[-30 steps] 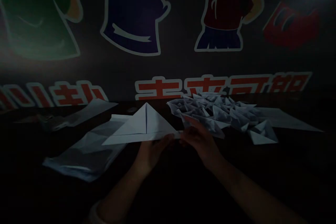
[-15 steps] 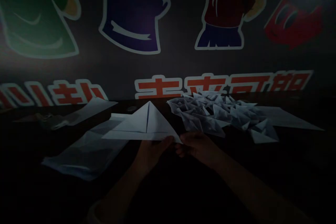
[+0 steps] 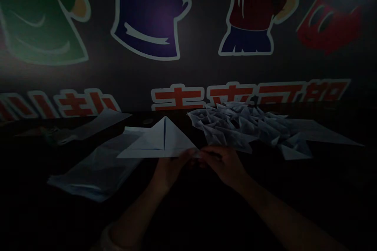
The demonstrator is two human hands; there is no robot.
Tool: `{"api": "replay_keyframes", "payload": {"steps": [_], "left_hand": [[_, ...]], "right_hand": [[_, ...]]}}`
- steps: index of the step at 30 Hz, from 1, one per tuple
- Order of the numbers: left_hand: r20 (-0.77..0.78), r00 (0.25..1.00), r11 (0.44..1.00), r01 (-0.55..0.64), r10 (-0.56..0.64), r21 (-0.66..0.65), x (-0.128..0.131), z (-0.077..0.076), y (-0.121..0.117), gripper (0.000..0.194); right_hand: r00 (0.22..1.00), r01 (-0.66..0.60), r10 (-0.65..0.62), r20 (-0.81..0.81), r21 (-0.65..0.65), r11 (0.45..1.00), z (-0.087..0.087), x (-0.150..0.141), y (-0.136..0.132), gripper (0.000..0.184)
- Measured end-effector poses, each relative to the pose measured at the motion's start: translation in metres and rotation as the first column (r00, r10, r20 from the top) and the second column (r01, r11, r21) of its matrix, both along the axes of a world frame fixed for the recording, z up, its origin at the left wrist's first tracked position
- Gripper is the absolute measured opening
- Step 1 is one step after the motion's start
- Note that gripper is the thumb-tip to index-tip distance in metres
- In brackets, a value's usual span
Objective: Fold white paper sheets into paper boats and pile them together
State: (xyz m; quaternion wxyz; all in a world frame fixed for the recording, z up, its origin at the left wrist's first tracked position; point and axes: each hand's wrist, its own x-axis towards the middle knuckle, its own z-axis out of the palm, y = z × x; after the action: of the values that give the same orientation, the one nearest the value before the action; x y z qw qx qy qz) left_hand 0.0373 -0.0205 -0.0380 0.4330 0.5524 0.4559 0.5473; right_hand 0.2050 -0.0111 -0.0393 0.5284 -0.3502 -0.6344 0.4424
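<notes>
A white sheet folded into a triangle point(image 3: 161, 141) lies on the dark table, with a crease running up its middle and a folded band along its lower edge. My left hand point(image 3: 169, 170) grips that lower edge from below. My right hand point(image 3: 225, 164) pinches the triangle's right corner, and its fingers almost meet those of my left hand. The dim light hides the exact finger positions.
A heap of folded paper triangles point(image 3: 238, 125) sits just beyond my right hand, on a flat sheet point(image 3: 321, 131). Left of the triangle lie a crumpled translucent sheet point(image 3: 94, 170) and another sheet point(image 3: 103, 123). Behind, a wall mural point(image 3: 147, 15) shows cartoon figures and red characters.
My right hand has moved left and up onto the triangle's right corner, closer to my left hand. The triangle's right corner is now covered by my fingers.
</notes>
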Motion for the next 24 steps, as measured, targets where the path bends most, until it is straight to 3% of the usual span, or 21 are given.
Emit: {"api": "replay_keyframes", "payload": {"steps": [7, 10, 15, 18, 24], "left_hand": [[-0.045, 0.998, 0.996, -0.035, 0.039, 0.084, -0.002, 0.001, 0.001, 0.020], [-0.063, 0.998, 0.996, -0.021, 0.026, 0.086, -0.003, -0.002, 0.003, 0.022], [-0.076, 0.997, 0.999, 0.004, -0.001, 0.046, -0.005, -0.005, 0.004, 0.023], [-0.092, 0.994, 0.996, 0.059, -0.054, 0.061, -0.006, -0.005, 0.004, 0.023], [-0.090, 0.974, 0.975, 0.213, -0.207, 0.063, -0.009, -0.007, 0.004, 0.026]], "right_hand": [[0.979, -0.179, 0.157, -0.127, -0.189, 0.966, -0.003, 0.000, 0.005, 0.035], [0.966, -0.243, 0.219, -0.134, -0.203, 0.948, -0.005, 0.001, 0.008, 0.035], [0.982, -0.184, 0.175, -0.066, -0.181, 0.966, -0.004, 0.003, 0.008, 0.030], [0.978, -0.194, 0.172, -0.119, -0.209, 0.959, -0.006, 0.004, 0.010, 0.028], [0.877, -0.447, 0.311, -0.366, -0.387, 0.806, -0.014, 0.008, 0.016, 0.027]]}}
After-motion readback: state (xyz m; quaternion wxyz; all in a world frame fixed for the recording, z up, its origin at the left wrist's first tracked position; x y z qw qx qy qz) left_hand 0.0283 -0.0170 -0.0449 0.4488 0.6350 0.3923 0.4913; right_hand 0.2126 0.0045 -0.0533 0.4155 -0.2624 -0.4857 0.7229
